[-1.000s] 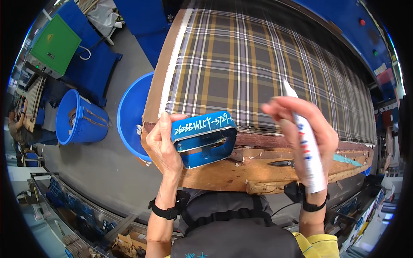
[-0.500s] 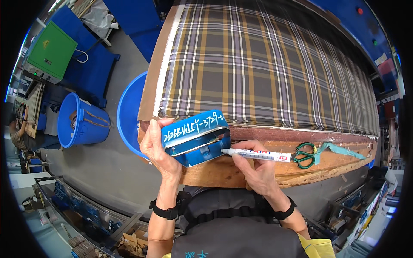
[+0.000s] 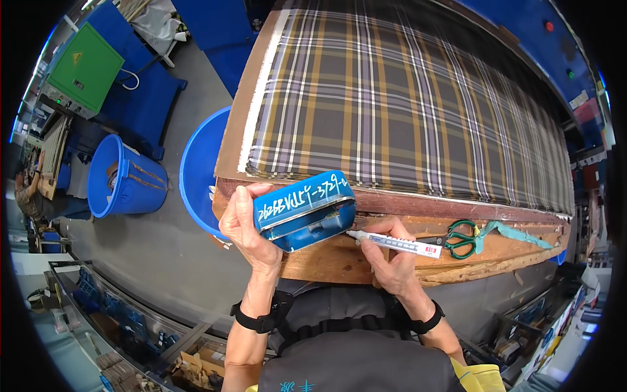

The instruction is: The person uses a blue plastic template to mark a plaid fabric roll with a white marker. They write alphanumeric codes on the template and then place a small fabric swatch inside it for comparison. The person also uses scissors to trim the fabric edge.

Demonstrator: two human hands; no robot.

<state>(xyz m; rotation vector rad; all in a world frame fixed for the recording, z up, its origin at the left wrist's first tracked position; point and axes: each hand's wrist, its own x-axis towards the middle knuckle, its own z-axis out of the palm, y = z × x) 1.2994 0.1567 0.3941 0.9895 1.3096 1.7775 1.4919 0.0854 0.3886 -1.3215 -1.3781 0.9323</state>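
The left hand [image 3: 251, 232] is holding the left end of a blue metal frame [image 3: 304, 197], its grip closing on the edge, with white handwriting showing on the upper side. The frame is tilting over the near edge of the wooden desk [image 3: 313, 266], in front of the plaid cloth [image 3: 392, 98]. The right hand [image 3: 395, 264] is pinching a white marker [image 3: 405, 244], thumb and fingers closing near the tip, which is pointing at the frame's lower right corner; whether it is touching, I cannot tell. Marking the frame seems to be the step in hand. The next move is probably calling for a steady left grip and a light, controlled tip.
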